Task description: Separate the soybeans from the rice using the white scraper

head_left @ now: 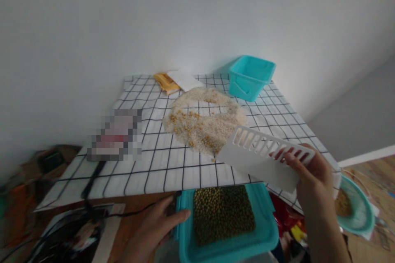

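My right hand [311,168] grips a flat white plastic piece with a row of slots [259,158] by its slotted right end. The piece's left corner is over the near edge of a ring of pale rice-like grain [212,129] with yellow kernels [191,116] scattered in it. Below the table's front edge, my left hand [157,224] holds the left side of a teal-rimmed box [267,230], its thumb on the rim. Greenish-brown beans [224,213] fill the box's middle. The other fingers of that hand are partly hidden.
An open teal bucket [249,80] stands at the back right of the checked tablecloth [157,172]. A yellow packet [166,83] and white paper [185,79] lie at the back. A blurred-out device [114,135] is at left, a teal basin [354,205] lower right.
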A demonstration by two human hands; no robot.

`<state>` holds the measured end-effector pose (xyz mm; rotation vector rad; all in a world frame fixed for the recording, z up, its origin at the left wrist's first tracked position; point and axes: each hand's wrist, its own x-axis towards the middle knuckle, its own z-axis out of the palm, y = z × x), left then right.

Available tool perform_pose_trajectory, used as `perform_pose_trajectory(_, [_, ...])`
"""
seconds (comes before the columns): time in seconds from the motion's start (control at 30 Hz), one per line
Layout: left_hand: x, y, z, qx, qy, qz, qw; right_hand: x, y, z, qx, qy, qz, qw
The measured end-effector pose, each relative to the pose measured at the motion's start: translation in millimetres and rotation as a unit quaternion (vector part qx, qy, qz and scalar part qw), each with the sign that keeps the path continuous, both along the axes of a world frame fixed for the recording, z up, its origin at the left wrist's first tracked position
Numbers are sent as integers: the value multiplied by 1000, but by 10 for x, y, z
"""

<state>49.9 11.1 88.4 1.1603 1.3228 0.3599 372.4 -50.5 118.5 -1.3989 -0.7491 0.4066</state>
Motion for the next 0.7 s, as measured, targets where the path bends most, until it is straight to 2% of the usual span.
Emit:
perform_pose_trajectory(0.17, [10,11,81,6,2,37,999,-99,51,91,-5,8,14,1000])
perform_pose_trajectory(0.37, [2,25,64,-13,4,47,999,-283,4,231,-27,38,21,999])
perform_pose_trajectory(0.7, [-23,21,121,0,0,46,999,-232,-20,168,-25,24,39,999])
